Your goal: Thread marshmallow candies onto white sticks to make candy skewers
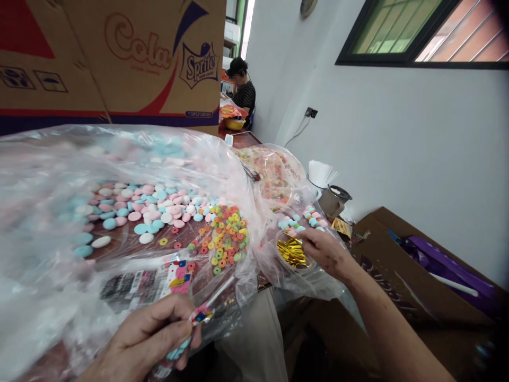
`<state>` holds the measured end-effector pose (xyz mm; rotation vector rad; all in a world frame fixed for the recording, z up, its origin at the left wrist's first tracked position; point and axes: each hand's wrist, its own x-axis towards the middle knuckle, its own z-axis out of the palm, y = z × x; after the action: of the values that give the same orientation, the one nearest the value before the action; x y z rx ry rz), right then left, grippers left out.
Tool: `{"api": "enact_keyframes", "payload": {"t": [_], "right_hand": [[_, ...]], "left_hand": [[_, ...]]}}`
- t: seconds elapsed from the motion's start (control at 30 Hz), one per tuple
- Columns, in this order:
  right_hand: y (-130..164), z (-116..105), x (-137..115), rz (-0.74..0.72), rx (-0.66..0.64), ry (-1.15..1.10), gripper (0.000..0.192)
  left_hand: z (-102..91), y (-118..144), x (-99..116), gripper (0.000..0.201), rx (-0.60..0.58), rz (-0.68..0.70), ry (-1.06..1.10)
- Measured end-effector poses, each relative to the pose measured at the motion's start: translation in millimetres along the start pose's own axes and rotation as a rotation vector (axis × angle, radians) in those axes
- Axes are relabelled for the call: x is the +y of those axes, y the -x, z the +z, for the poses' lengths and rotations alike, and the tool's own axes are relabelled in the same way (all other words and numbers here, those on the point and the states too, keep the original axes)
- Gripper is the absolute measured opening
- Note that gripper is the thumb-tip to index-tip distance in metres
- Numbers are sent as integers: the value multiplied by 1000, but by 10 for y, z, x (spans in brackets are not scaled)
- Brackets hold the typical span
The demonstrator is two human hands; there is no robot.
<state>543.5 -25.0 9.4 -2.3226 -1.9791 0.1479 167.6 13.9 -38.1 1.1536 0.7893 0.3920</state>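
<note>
My left hand [149, 331] is closed round the gathered neck of a small printed candy bag [201, 317]. A white stick [220, 291] pokes up out of the neck, and blue candy shows below my fingers. Over at the right, my right hand [324, 252] reaches to a clear round tub [308, 267] and pinches a gold twist tie [289, 235] among many others [292, 252]. Flat printed bags [139, 284] lie in front of my left hand. Beyond them are pink, blue and white candies [153, 207] and small ring candies [228, 236] on clear plastic.
A large cardboard carton [119, 63] stands at the back left. Another plastic bag of ring candies [274, 170] lies farther back. Strung candies [314, 217], a grey mug [333, 201] and an open carton [389, 276] are on the right. A person [243, 90] sits at the far end.
</note>
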Motion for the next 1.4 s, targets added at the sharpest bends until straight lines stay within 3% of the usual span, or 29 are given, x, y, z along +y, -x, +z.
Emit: {"api": "enact_keyframes", "payload": {"t": [0.1,0.23,0.33,0.43,0.6,0.83,1.07,1.4], "right_hand": [[91,71,-347,-59,88,-237,27],[186,307,-1049,-191,200,-788,20],[216,451,-1467,-232,155,-990,18],[209,538,-1659,-219,53,-1128,18],[200,601,-1715,-242,-54,-1113,23],[216,627,-1756,-297,-42,-1092,25],[168,644,-1740,-360,-34,-1102,29],[138,631,-1684,-392,-39,-1065,23]], "left_hand": [[99,-25,74,35,51,34,65],[304,-100,185,28,99,68,187],[363,-153,207,25,148,128,268],[336,-153,187,24,210,145,299],[268,-118,130,24,239,158,286],[264,-159,85,29,322,122,309],[284,-147,144,34,281,141,390],[289,-203,164,36,334,116,433]]}}
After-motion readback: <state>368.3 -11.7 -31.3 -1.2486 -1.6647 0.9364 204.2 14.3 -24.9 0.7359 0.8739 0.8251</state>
